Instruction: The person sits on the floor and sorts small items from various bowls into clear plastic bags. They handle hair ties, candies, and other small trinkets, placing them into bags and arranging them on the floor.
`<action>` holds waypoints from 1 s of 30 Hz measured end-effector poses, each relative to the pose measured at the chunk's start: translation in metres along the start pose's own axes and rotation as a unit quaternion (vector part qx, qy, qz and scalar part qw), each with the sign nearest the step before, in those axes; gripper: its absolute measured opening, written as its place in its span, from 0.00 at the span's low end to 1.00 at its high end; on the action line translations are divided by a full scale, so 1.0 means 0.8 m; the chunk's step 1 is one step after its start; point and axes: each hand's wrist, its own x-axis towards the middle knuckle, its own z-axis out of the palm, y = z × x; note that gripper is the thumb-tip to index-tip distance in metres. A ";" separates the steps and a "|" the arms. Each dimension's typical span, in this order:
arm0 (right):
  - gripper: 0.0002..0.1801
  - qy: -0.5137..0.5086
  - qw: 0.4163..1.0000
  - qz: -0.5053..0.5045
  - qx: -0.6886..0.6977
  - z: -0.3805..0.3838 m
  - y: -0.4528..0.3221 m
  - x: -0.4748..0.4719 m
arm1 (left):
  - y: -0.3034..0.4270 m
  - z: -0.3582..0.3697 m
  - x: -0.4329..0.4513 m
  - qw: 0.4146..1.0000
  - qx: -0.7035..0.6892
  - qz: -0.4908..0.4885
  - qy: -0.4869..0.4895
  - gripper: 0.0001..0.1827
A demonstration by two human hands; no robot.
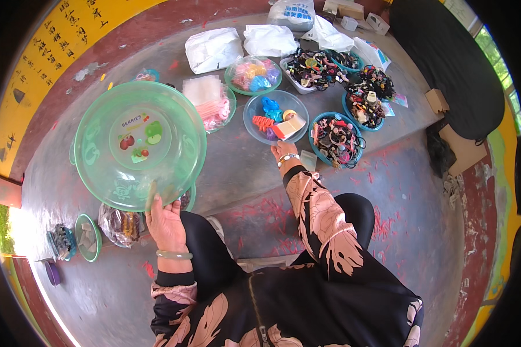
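Observation:
My left hand (pixel 167 221) grips the near rim of a translucent green plastic basin (pixel 98 173) with fruit prints on its bottom. The basin is raised and tilted, and hides part of what lies behind it. My right hand (pixel 283 150) is at the near rim of a clear bluish plastic basin (pixel 252 134), its fingers closed on the edge. That basin holds a blue plastic bundle (pixel 272 109), a red coiled band (pixel 263 123) and a red-and-white small box (pixel 289 129). A small clear bag (pixel 308 160) lies beside my right wrist.
Right of it, blue baskets (pixel 338 139) and a white tray (pixel 306 90) hold tangled hair ties. Behind are a bowl of colourful bundles (pixel 254 76), pink bands (pixel 211 113) and white bags (pixel 214 50). A green bowl (pixel 88 238) stands at left. Red scraps litter the ledge's lower level.

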 end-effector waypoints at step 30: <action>0.10 -0.113 0.990 -0.055 -0.056 -0.124 -0.288 -0.236 | -0.239 -0.067 -0.055 0.916 0.107 -0.378 0.084 0.10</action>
